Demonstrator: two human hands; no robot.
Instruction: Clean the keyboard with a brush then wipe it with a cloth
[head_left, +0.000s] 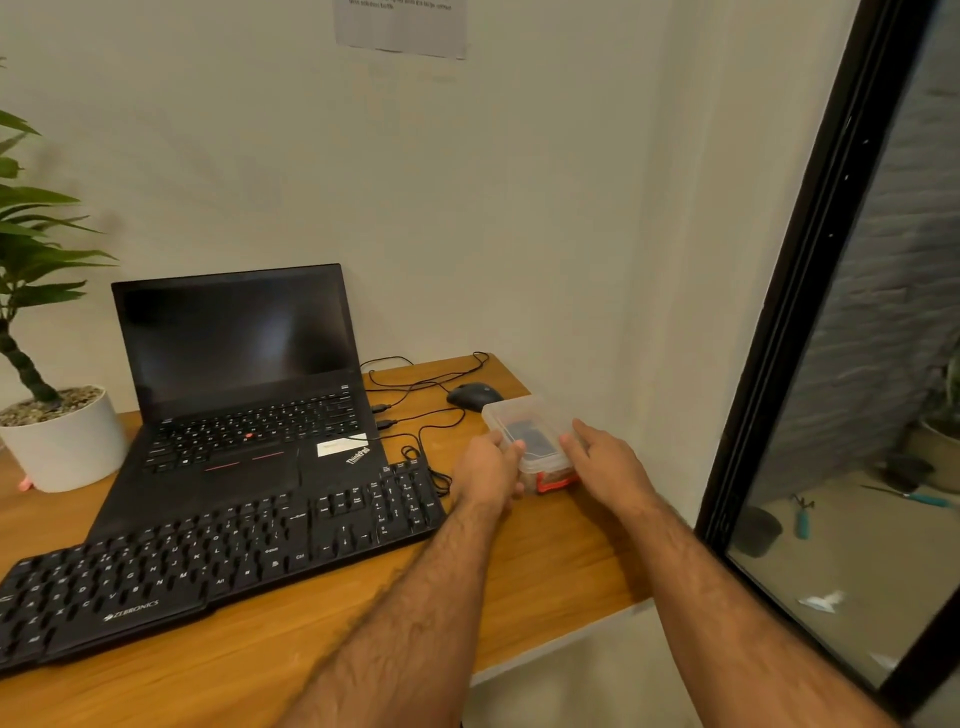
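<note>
Both hands on a clear plastic box (524, 439)

Left hand (488, 470) and right hand (605, 462) grip its sides with curled fingers; the keyboard (208, 561) lies left of them on the tabletop (545, 566).

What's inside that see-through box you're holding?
The plastic box holds something dark and something red-orange lower down. Its cloudy walls and lid blur them, and both hands cover its sides.
</note>
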